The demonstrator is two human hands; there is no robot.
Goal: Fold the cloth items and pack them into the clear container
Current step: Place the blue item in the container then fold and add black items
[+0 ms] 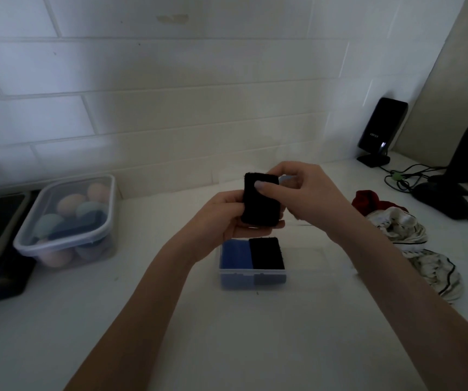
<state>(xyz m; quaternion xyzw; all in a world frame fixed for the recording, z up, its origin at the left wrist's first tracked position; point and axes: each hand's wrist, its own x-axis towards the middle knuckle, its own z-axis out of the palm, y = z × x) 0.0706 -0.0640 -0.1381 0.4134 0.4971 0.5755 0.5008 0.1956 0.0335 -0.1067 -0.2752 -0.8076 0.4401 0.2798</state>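
Both hands pinch a folded black cloth (260,200) upright above the clear container (253,276): left hand (221,218) from below, right hand (303,193) thumb on front. Container already holds blue cloth (235,253) beside black cloth (266,253). Unfolded white cloths (413,244) lie right, lidded tub (69,218) left.

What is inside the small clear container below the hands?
The clear container holds a folded blue cloth at left and a folded black cloth beside it. Anything beneath them is covered and cannot be seen.

The only lettering is a small pale brand mark on the black speaker (381,128), right of the clear container (252,273); too blurred to read.
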